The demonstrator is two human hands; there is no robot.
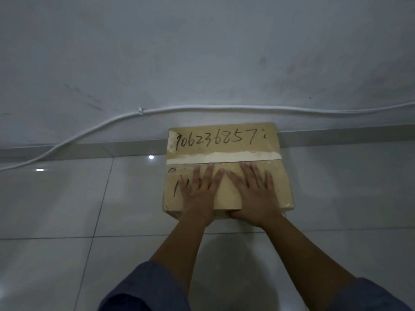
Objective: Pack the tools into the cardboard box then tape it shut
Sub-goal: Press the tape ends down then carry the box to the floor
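A closed cardboard box (224, 140) with black handwritten digits on its top sits on the tiled floor against the wall. A pale torn strip (224, 157) runs across the seam between its two top flaps. My left hand (198, 191) lies flat on the near flap with fingers spread. My right hand (256, 194) lies flat beside it, its thumb hooked over the box's front edge. Both hands press on the near flap. No tools and no tape roll are visible.
A white cable (202, 108) runs along the grey wall just behind the box and droops to the floor at the left. Glossy white floor tiles (67, 198) surround the box. Blue sleeves (143, 288) show at the bottom.
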